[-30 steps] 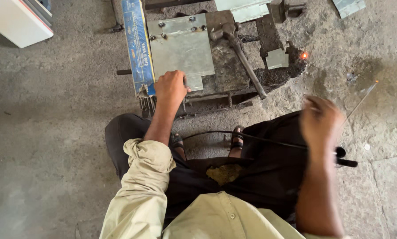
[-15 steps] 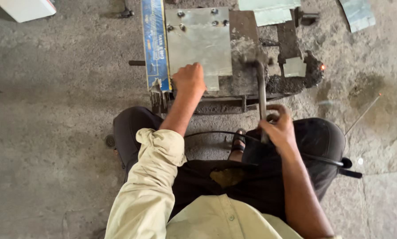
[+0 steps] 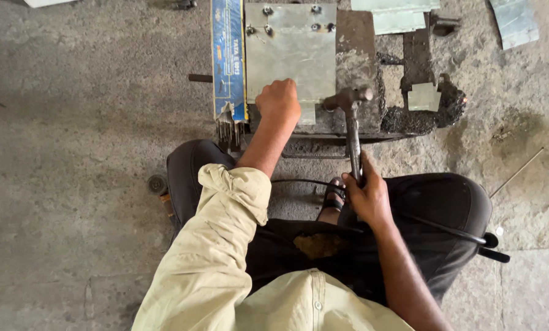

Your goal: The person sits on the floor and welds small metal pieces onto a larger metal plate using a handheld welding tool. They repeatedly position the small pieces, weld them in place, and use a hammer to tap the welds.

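Person squats on the concrete floor (image 3: 72,184) over a low, soot-black metal block (image 3: 354,55). Right hand (image 3: 365,197), grip closed tight round the hammer (image 3: 352,132) handle; the head sits just beyond that grip, on the block's near edge. Left hand (image 3: 279,101), grip fisted down on the near edge of a grey metal sheet (image 3: 290,52), pinning it flat; what the fingers enclose, cannot tell. Blue carton of rods (image 3: 228,58) just left of that grip. Risk, as I judge it: hammer head lands close beside the pinning knuckles; a glancing blow or sheet slipping could catch them.
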